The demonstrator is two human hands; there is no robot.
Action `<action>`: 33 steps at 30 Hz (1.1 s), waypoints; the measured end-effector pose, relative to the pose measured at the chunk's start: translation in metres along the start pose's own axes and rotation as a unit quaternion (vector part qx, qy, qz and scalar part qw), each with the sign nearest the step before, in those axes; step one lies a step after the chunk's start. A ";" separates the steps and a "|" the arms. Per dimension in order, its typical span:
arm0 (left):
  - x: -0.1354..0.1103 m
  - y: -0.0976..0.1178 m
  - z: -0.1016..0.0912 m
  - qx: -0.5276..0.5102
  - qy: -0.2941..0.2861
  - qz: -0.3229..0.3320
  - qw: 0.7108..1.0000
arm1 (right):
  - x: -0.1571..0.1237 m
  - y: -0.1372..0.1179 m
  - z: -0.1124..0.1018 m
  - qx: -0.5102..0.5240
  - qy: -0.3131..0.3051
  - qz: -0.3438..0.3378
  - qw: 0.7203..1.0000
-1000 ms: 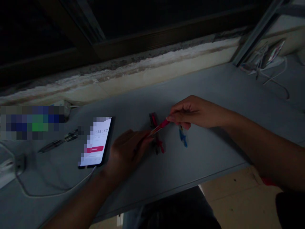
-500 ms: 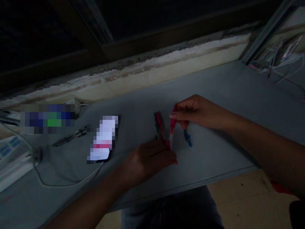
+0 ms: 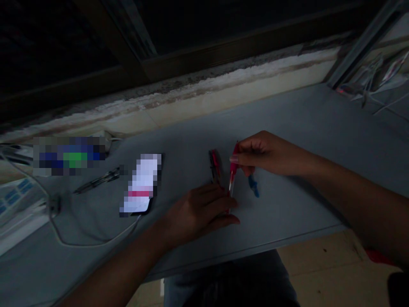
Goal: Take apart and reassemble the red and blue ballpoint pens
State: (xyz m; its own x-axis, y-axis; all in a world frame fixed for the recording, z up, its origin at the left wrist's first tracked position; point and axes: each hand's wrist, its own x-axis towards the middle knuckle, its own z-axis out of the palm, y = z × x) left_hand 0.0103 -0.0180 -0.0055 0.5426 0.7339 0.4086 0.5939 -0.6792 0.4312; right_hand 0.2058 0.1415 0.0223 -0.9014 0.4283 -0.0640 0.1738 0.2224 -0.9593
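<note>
A red pen [image 3: 234, 166] with a clear barrel stands tilted between my two hands. My right hand [image 3: 263, 155] pinches its red upper part between thumb and fingers. My left hand [image 3: 204, 211] is around the pen's lower end, its index finger crossing in front and its thumb below. A bit of red shows in the gap between them. Just beyond my left fingers lie a black pen [image 3: 211, 164] and a second red pen [image 3: 215, 160], their near ends hidden by that hand. A small blue object [image 3: 254, 186] rests on the table below my right hand.
A lit phone [image 3: 142, 183] with a white cable [image 3: 83, 246] lies on the grey table [image 3: 303, 204] at left. Dark pens [image 3: 97, 180] and a blurred-out package [image 3: 70, 155] are farther left. Plastic bags [image 3: 370, 81] lie at the far right, near the window ledge [image 3: 198, 96].
My left thumb has spread from the index finger, and that finger now crosses in front of the pen's lower end. My right hand and the pen have shifted slightly down in the view.
</note>
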 end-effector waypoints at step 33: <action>0.001 0.008 0.002 0.050 -0.028 0.044 0.997 | 0.000 0.003 0.000 -0.013 0.000 0.024 1.000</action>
State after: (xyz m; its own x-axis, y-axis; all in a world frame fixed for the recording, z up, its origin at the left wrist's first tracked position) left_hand 0.0170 -0.0222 -0.0034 0.6261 0.6725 0.3946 0.5971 -0.7390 0.3119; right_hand 0.2060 0.1423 0.0192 -0.8923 0.4380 -0.1092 0.2261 0.2243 -0.9479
